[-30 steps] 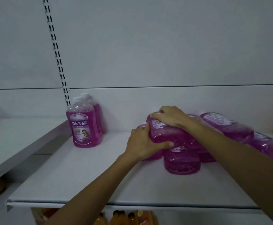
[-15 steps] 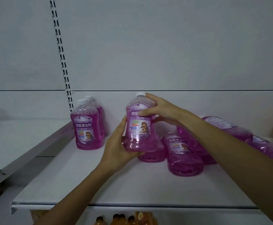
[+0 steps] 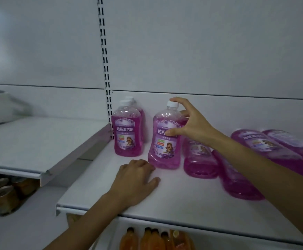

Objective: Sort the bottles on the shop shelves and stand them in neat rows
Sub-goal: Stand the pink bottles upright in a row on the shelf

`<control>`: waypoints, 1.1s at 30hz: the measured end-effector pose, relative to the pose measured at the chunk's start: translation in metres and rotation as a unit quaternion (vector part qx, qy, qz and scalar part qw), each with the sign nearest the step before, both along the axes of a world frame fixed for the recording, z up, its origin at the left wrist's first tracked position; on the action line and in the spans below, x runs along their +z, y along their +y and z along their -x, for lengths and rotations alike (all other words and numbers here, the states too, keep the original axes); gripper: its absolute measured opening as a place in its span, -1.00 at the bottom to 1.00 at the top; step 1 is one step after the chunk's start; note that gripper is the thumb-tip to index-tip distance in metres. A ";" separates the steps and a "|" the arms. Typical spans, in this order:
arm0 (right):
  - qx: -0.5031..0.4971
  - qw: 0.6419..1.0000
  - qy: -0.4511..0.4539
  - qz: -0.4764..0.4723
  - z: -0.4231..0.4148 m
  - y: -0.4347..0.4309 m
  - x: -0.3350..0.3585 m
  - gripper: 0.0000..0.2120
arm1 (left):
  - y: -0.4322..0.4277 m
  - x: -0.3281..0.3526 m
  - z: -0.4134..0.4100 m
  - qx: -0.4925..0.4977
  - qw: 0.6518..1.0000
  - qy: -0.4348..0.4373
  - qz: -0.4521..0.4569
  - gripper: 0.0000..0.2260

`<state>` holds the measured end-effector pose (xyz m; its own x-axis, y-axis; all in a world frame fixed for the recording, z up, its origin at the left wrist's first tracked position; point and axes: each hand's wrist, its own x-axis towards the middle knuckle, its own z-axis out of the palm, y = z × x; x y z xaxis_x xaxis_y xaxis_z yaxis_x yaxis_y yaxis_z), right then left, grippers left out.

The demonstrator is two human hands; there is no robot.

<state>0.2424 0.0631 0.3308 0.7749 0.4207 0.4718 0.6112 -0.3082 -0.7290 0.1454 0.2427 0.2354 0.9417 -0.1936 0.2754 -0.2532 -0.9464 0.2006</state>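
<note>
Head view, straight onto the purple bottle (image 3: 165, 139) standing upright mid-shelf, near the two standing bottles (image 3: 127, 136) by the slotted post (image 3: 105, 69) but clear of them. Right hand (image 3: 194, 127) spread over it, forefinger tip at the white cap, thumb against the label, no real clamp. Left hand (image 3: 136, 177) palm-down and relaxed on the shelf (image 3: 174, 202), fingers right at the bottle's base. Looks nearly full of liquid, so likely weighty and bottom-heavy. Clear smooth plastic wall, probably slick and a little springy under a squeeze, hardly fragile. Best taken round the broad belly across the label, or with a second hand under the base; cap alone too narrow a hold for that weight. Over to the right, lying bottles (image 3: 199, 159) on their sides, bases toward the front, the nearest just beside the upright one. Rounded, so liable to roll if nudged. Open room: a bare gap between the upright bottle and the standing pair, plus a wide bare strip along the front. Watch the front lip, with orange bottles (image 3: 147, 239) on the level below, and the left end, with a gap before the neighbouring shelf (image 3: 30, 141). Back panel close behind the rows.
</note>
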 end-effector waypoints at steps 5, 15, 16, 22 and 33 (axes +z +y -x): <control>-0.003 0.999 -0.018 0.042 -0.014 0.012 -0.008 -0.20 | 0.002 -0.002 -0.006 0.013 1.000 -0.001 0.000 -0.59; -0.161 0.949 -0.162 0.219 -0.053 0.040 -0.005 -0.09 | 0.007 -0.006 -0.009 0.008 0.998 0.017 0.064 -0.61; -0.163 0.948 -0.165 0.216 -0.053 0.045 -0.006 -0.10 | 0.007 -0.005 -0.009 0.009 0.998 0.016 0.064 -0.61; -0.194 0.946 -0.142 0.216 -0.057 0.059 -0.008 -0.10 | 0.006 -0.004 -0.008 0.009 0.998 0.025 0.060 -0.61; -0.235 0.911 0.043 0.335 -0.043 -0.040 0.002 -0.47 | -0.008 0.007 -0.003 0.020 0.989 0.031 0.147 -0.65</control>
